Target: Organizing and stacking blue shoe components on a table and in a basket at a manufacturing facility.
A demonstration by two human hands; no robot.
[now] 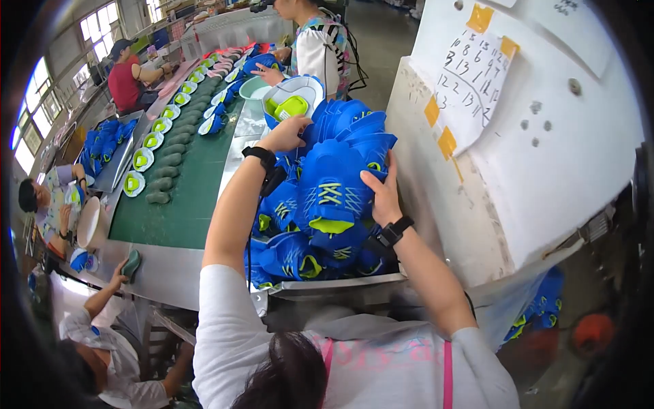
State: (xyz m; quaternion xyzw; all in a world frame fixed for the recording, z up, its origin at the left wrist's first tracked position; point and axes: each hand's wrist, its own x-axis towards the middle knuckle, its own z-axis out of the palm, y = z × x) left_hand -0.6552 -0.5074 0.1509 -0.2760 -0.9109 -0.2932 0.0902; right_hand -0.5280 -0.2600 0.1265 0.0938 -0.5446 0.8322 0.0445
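Note:
A blue shoe upper (332, 167) with yellow-green laces lies tongue end toward me on top of a heap of similar uppers (283, 255). My right hand (383, 191) grips its right edge, thumb on top and fingers behind. My left hand (289, 133) is closed at the far left of the heap, its fingertips pinching the edge of another blue upper. Just beyond that hand, a white-lined upper (306, 87) lies open with a yellow-green piece inside. Parts of the stack between my hands overlap, so their lower edges are hidden.
A metal-edged green conveyor (197, 218) carries rows of dark shoe lasts (163, 184) and white-lined uppers (144, 159). A tall white panel (531, 136) with taped paper stands close on my right. Several people work around the conveyor. More blue uppers (545, 303) sit low at right.

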